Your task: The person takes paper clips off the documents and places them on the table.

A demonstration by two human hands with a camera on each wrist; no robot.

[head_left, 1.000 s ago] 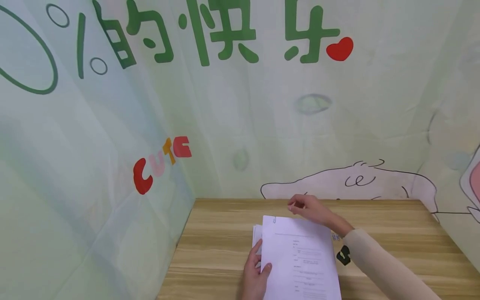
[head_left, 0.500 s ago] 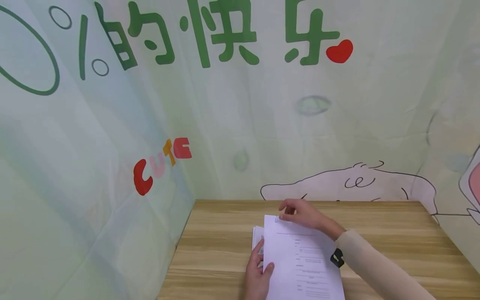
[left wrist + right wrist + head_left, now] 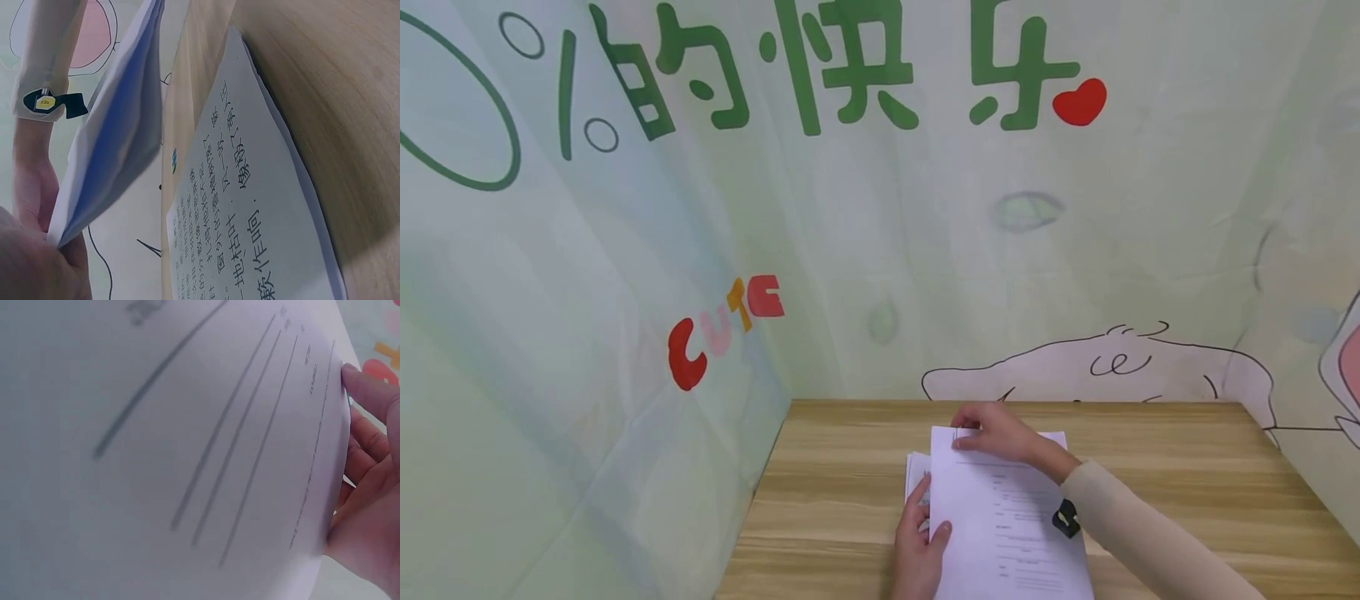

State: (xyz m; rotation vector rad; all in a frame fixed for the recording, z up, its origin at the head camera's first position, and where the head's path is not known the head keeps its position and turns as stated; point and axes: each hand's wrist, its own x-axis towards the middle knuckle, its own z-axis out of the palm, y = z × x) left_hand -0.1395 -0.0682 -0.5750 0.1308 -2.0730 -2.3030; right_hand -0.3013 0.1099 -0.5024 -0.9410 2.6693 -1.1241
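Observation:
A stack of printed white sheets (image 3: 970, 517) is held raised over the table. My left hand (image 3: 919, 546) grips its left edge, thumb on the front and fingers behind. My right hand (image 3: 1000, 432) pinches the top edge near the upper left corner, at a small paper clip (image 3: 955, 437). In the right wrist view, the right hand's thumb (image 3: 369, 390) lies on the printed side while the other fingers are behind the sheets. Beneath, a second stack of paper (image 3: 250, 181) with large Chinese text lies on the table, mostly covered in the head view.
The wooden table (image 3: 1195, 483) meets a printed cloth backdrop (image 3: 880, 233) at the back and left. A small blue-green object (image 3: 174, 160) lies beyond the lower stack. A black device (image 3: 1066, 518) sits at the right sleeve's cuff.
My right hand has come down and left from above the stack and now pinches its top edge at the clip. The stack and left hand have shifted slightly right.

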